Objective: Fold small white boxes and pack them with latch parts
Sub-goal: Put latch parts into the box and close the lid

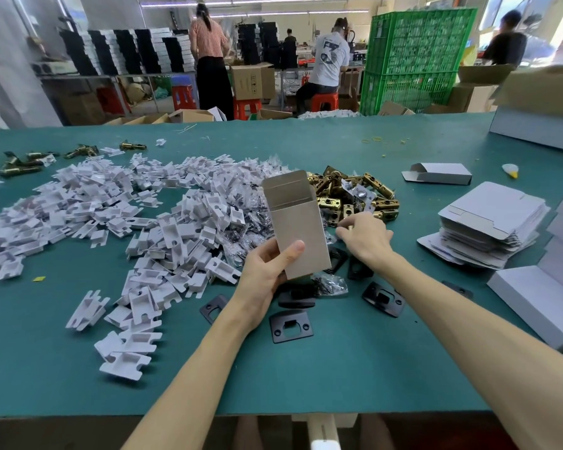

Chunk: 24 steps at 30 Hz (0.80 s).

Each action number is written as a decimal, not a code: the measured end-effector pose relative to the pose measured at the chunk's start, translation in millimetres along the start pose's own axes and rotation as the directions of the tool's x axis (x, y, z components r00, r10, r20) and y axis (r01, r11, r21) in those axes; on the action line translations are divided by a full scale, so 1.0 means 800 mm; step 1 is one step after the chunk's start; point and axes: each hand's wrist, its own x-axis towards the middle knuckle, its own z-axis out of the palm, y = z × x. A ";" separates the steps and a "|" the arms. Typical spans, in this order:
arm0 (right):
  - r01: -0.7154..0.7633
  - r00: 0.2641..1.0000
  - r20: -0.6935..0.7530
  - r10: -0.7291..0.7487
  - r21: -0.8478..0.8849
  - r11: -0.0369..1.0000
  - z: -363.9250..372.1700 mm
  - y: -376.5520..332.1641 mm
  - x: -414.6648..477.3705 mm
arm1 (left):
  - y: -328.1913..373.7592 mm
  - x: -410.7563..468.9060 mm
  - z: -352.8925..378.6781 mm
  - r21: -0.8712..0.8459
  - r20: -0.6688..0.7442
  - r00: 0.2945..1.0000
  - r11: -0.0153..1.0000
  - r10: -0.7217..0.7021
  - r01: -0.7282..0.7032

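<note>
My left hand (268,266) grips a small folded white box (294,222) by its lower end, thumb on the front face, and holds it upright with the top flaps open. Just right of the box, my right hand (366,237) reaches into the near edge of a pile of brass latch parts (355,198); its fingers are curled down there, and what they hold is hidden. Black strike plates (291,324) lie on the green table (355,368) below both hands. A stack of flat white box blanks (488,222) sits to the right.
A wide heap of white plastic inserts (127,216) and small screw bags covers the left and middle of the table. One folded box (437,173) lies at the far right. More white boxes (546,300) stand at the right edge. People work at benches behind.
</note>
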 end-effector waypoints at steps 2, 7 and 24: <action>-0.019 1.000 -0.016 0.021 0.108 0.994 -0.005 0.004 -0.006 | 0.001 -0.001 0.000 0.004 0.017 1.000 1.000 0.005 -0.006; -0.071 0.997 0.003 0.074 0.333 0.940 -0.018 0.015 -0.022 | 0.006 -0.005 0.004 -0.037 0.054 0.999 0.999 -0.008 0.010; 0.080 0.996 -0.056 -0.064 0.357 0.931 -0.033 0.015 -0.049 | 0.010 -0.022 0.016 0.091 0.518 0.831 0.979 -0.203 0.182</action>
